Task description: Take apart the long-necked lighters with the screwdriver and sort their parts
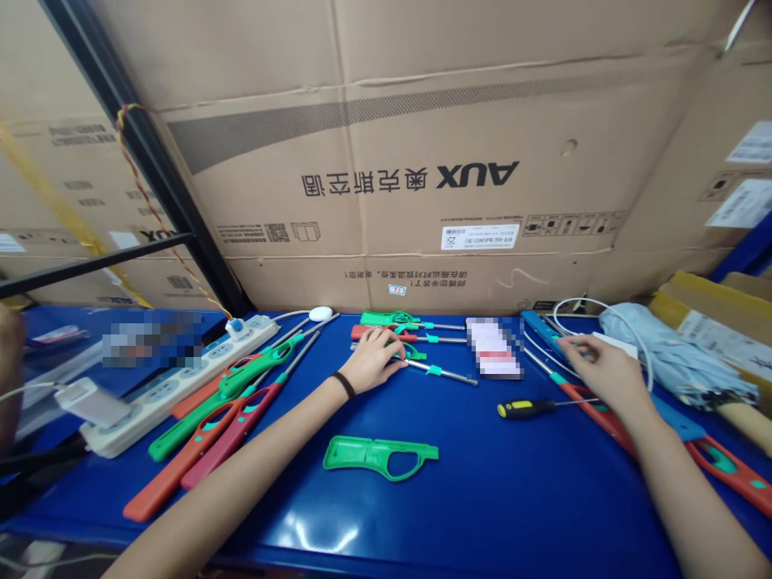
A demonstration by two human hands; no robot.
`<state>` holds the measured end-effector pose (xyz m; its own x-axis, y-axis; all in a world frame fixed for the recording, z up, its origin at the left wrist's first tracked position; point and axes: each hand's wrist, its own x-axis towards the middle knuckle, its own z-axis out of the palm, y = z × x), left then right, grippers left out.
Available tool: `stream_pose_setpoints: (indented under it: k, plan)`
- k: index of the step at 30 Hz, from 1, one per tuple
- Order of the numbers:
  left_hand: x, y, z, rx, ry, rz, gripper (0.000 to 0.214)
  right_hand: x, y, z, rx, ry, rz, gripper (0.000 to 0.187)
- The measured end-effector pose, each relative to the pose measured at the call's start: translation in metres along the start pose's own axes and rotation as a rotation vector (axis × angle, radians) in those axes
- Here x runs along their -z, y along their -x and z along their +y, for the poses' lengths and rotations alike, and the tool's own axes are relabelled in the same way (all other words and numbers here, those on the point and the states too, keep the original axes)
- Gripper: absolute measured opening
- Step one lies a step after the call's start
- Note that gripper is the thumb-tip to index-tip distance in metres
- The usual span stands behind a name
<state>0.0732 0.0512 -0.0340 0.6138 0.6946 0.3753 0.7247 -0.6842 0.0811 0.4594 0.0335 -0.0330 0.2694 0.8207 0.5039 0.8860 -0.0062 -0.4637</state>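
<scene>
My left hand (377, 360) is closed over a green long-necked lighter (416, 352) at the back middle, hiding most of its handle; its metal tube points right. Just behind it lie a red lighter (362, 331) and another green lighter (377, 319), tubes also to the right. Nearer me rests a loose green handle shell (355, 457), hollow side up. My right hand (606, 374) is above the lighters on the right, thumb and fingertips pinched together; whatever is between them is too small to make out. Below it lies a red lighter (609, 418).
Several lighters (211, 438) lie beside a white power strip (174, 378) at left. A black-and-yellow screwdriver (524, 408) lies right of the middle, before a blurred-out rectangle (494, 347). A folded umbrella (669, 346) and white cable (648, 354) are right. Cardboard (386, 104) backs the blue table (482, 498).
</scene>
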Motion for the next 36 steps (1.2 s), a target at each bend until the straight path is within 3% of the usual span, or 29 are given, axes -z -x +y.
stream_pose_setpoints:
  k: [6,13,16,19,22,24,26,31,36]
  plan:
    - [0.000,-0.004,0.003,-0.036,0.024,0.020,0.016,-0.001,0.004,-0.009,0.001,-0.084,-0.150,0.040]
    - [-0.003,-0.012,0.011,0.015,0.039,0.062,0.018,-0.005,0.007,-0.010,0.056,-0.125,-0.208,0.041]
    - [0.005,-0.008,0.024,0.055,0.067,0.091,0.015,-0.007,0.009,-0.008,0.099,-0.139,-0.223,0.040]
    - [0.025,0.013,0.042,0.020,0.151,0.032,0.026,-0.006,0.010,-0.008,0.120,-0.151,-0.228,0.041]
    - [0.050,0.047,0.054,-0.002,0.317,-0.221,0.061,-0.002,0.011,-0.012,0.124,-0.164,-0.243,0.040]
    - [0.064,0.071,0.055,0.049,0.262,-0.288,0.077,-0.001,0.012,-0.015,0.127,-0.165,-0.266,0.040]
    - [0.073,0.093,0.052,0.103,0.204,-0.308,0.072,-0.001,0.012,-0.018,0.139,-0.168,-0.290,0.041]
    - [0.076,0.129,0.044,0.209,0.162,-0.266,0.027,-0.006,0.013,-0.016,0.167,-0.175,-0.342,0.037]
    - [0.073,0.136,0.042,0.245,0.153,-0.224,0.029,-0.008,0.013,-0.015,0.151,-0.160,-0.373,0.033]
